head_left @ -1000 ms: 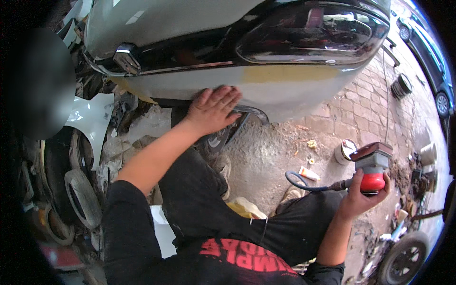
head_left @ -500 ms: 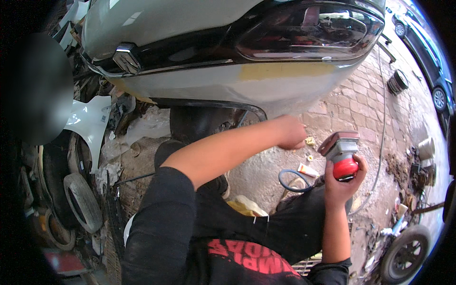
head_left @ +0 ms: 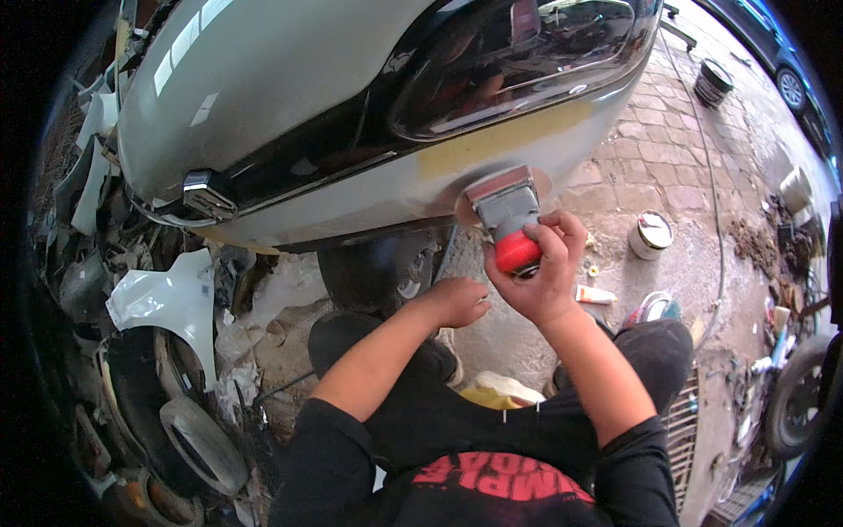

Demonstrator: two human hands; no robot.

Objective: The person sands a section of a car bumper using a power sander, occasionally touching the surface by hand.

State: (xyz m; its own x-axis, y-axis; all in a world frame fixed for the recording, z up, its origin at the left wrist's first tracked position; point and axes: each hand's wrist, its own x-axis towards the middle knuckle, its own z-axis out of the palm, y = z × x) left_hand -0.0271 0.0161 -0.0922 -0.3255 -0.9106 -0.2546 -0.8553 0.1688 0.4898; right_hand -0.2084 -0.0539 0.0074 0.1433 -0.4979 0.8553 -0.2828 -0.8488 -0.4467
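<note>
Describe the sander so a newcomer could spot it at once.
Start at the pale car up top, then find the yellow patch on it. Just below, the person's right hand grips the sander, set apart by its bright red body and grey neck.

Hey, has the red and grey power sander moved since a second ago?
Yes: the power sander has moved left, away from the white tub, and up to the car bumper, below its yellowish patch.

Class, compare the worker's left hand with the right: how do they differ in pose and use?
The right hand grips the red-and-grey sander; the left hand holds nothing visible. The right hand's fingers wrap the tool's red body, while the left hand's look loosely curled. Both hands are bare.
</note>
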